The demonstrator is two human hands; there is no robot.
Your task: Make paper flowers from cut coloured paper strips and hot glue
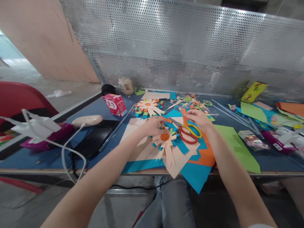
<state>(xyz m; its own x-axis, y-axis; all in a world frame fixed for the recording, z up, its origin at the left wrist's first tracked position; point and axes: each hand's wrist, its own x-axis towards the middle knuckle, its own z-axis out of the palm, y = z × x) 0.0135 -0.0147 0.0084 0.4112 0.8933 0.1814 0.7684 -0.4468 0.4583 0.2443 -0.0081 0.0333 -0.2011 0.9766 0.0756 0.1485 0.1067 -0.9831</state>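
My right hand (199, 119) pinches an upright orange paper strip (184, 117) between thumb and fingers. My left hand (155, 126) is curled, with another small orange paper strip (167, 120) at its fingertips. Just below the left hand lies a layered paper flower (165, 137) with an orange centre, peach petals and blue bits. Scissors (188, 136) with one red and one yellow handle lie between the hands on the papers, blades pointing to the upper left. Beneath them spread peach paper (135, 148), blue paper (198, 177) and orange paper (206, 155).
Behind the hands are a second paper flower (148, 104) and a heap of paper scraps (190, 103). Left are a pink box (115, 104), a black phone (97, 137) and a white cable (63, 155). Green paper (237, 147) lies right; a perforated metal screen (178, 47) borders the back.
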